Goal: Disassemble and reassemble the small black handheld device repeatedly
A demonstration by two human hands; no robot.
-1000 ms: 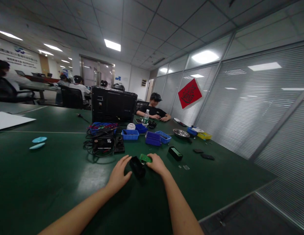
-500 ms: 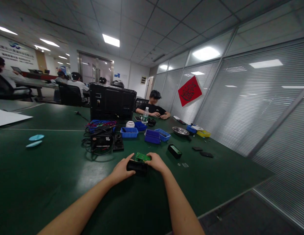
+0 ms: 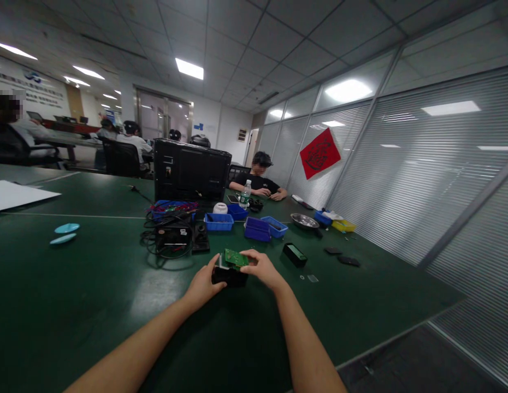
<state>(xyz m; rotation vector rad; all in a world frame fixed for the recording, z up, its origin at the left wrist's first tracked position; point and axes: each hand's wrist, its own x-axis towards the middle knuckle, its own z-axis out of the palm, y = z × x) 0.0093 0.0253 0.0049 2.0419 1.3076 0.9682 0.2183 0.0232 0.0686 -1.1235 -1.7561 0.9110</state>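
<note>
My left hand (image 3: pixel 205 281) grips the left end of a black plastic housing (image 3: pixel 230 277), thumb on the near side and fingers on the far side. My right hand (image 3: pixel 260 267) pinches the right edge of a green circuit board (image 3: pixel 236 257), which is tilted above the housing's open top. A pale strip shows at the left between board and housing; I cannot tell what it is. Right of my hands, a second black box (image 3: pixel 295 254) with a greenish panel on top lies on the table. A small clear plate (image 3: pixel 313 278) and a white ring (image 3: pixel 302 277) lie near it.
Beyond my hands are blue bins (image 3: pixel 257 229), a black device with tangled cables (image 3: pixel 172 237), a monitor (image 3: pixel 192 170) and a water bottle (image 3: pixel 246 194). A metal bowl (image 3: pixel 304 220) stands at right, light-blue dishes (image 3: pixel 66 228) at left. Another person (image 3: pixel 259 177) sits across the green table (image 3: pixel 94 295).
The circuit board has risen and tilted up more above the housing, with my right hand on its edge. The pale strip shows more plainly. The view has shifted slightly.
</note>
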